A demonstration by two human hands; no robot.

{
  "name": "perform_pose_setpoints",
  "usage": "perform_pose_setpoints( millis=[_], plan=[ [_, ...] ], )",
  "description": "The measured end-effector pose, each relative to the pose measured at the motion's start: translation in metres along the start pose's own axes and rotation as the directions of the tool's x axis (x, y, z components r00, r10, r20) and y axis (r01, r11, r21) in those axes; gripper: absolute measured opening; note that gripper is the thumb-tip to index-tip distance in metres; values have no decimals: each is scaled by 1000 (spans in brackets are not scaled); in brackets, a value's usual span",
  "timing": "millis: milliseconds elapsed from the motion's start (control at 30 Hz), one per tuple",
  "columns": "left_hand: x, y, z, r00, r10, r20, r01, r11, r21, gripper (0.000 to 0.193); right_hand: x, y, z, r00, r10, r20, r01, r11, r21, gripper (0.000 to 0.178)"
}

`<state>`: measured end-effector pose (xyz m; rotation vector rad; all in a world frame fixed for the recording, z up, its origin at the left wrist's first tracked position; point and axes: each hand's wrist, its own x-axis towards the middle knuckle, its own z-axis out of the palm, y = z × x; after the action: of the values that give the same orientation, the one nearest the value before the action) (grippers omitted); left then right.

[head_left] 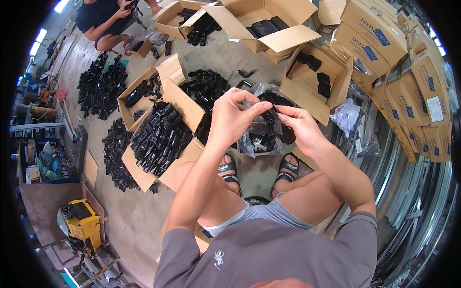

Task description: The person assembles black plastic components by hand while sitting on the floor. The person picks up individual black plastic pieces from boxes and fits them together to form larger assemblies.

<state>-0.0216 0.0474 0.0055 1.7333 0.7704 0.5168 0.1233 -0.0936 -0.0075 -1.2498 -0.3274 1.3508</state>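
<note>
Between my two hands is a glossy black plastic part (272, 119), its exact kind unclear. My left hand (235, 115) is closed on its upper end, with thumb and forefinger pinched together. My right hand (303, 128) grips the same part from the right, fingers bent against it. Directly beneath, a clear plastic bag (246, 147) with more black parts stands on the floor in front of my feet. The hands hide much of the bag's contents. Left of my knees, an open carton (195, 150) is heaped with black plastic pieces (161, 137).
Piles of black parts (101, 86) lie on the floor to the left. Open cartons (293, 89) stand ahead, and stacked boxes (403, 91) line the right side near long metal profiles (408, 192). Another person (103, 21) sits at the far left. A yellow machine (82, 223) stands lower left.
</note>
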Motion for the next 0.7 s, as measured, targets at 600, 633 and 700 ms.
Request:
perform_pose_setpoints(
  millis=[600, 633, 700],
  plan=[
    [0, -8, -2, 988, 114, -102, -96, 981, 169, 35, 0, 1, -2, 998, 27, 65, -30, 998, 52, 29],
    [-1, -11, 1, 988, 135, -71, -125, 984, 130, 32, -1, 1, -2, 997, 32, 73, -37, 997, 63, 28],
    [-3, -14, 6, 984, 179, -8, -179, 983, 47, 28, -2, -3, -1, 996, 30, 83, -36, 997, 69, 28]
  ],
)
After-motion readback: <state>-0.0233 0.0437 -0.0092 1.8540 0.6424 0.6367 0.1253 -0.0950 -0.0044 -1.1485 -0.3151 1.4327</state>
